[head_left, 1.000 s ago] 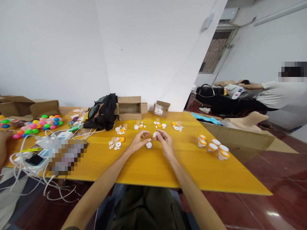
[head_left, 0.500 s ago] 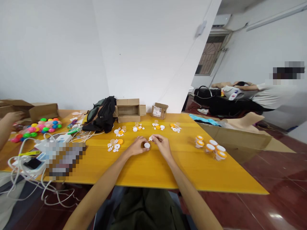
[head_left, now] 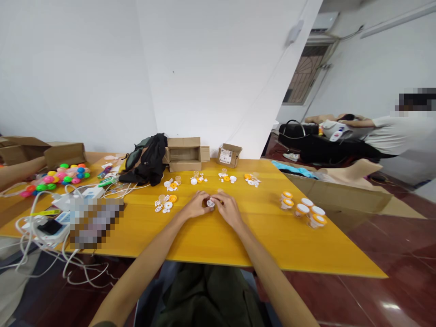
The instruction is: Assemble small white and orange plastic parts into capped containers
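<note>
My left hand [head_left: 195,205] and my right hand [head_left: 227,208] meet over the middle of the yellow table [head_left: 218,236], fingers curled together around a small white round part [head_left: 210,203]. Both hands pinch it from either side. Just left of my hands lies a cluster of small white and orange parts [head_left: 165,202]. Further back sit more little heaps of white and orange parts [head_left: 225,176]. To the right stand several small jars with orange and white lids [head_left: 304,211].
Two open cardboard boxes [head_left: 184,153] and a black bag [head_left: 146,159] sit along the back edge. Coloured balls [head_left: 57,176], white cables and chargers [head_left: 44,213] crowd the left end, where another person's arm [head_left: 17,170] reaches in. A person in white [head_left: 391,131] is at the far right.
My left hand closed in and picked the white round part up off the table; both hands have come together on it. The other person's arm at the left shifted.
</note>
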Motion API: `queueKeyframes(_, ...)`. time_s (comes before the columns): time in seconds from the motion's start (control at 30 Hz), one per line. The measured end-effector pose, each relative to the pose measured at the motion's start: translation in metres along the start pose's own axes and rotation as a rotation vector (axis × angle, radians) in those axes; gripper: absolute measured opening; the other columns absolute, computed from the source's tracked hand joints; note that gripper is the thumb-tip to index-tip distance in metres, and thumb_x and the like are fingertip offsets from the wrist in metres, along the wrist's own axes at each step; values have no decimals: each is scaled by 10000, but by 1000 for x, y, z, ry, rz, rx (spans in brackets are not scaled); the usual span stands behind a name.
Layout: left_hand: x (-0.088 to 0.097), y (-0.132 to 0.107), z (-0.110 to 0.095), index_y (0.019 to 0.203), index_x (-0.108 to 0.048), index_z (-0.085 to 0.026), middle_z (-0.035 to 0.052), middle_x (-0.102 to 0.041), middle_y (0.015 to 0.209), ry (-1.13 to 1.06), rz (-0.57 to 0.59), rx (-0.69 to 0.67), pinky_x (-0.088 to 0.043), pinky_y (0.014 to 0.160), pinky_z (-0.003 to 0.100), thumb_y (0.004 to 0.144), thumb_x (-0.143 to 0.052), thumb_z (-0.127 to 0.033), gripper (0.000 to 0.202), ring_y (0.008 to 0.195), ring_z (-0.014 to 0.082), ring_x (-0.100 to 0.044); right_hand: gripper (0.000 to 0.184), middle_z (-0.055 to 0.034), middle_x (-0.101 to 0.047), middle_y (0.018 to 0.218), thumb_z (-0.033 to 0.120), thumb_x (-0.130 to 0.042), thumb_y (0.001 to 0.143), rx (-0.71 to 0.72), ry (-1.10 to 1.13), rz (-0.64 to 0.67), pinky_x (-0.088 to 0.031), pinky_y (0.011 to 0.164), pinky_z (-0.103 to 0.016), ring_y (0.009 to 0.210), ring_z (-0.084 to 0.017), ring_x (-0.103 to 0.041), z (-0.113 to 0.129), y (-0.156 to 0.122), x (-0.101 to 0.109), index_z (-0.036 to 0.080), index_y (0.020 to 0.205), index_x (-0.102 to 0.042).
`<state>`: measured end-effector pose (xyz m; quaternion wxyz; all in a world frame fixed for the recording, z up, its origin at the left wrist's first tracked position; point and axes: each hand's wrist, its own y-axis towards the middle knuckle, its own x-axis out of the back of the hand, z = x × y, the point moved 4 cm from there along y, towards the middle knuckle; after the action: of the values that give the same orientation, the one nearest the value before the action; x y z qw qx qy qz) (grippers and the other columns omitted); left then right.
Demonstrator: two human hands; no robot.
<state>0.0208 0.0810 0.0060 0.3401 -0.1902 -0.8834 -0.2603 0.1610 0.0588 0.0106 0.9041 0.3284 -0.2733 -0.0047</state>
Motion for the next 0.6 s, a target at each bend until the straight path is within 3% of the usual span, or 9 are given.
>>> queueKeyframes(0.33, -2, 0, 2, 739, -575, -185, 18, -557, 800, 1, -6, -6, -426, 867, 358, 732, -685, -217, 114, 859, 211, -516, 266, -57, -690, 847, 261, -480, 943, 86, -201, 33, -494, 713, -302, 773, -208, -642, 0, -5, -2, 272, 957, -745)
queueKeyframes(0.6, -4, 0, 2, 710, -560, -185, 18, -557, 796, -2, -2, -2, -418, 879, 368, 745, -666, -216, 116, 865, 216, -523, 263, -55, -695, 853, 235, -488, 938, 131, -227, 35, -505, 721, -298, 785, -208, -650, 2, -6, -3, 280, 991, -741)
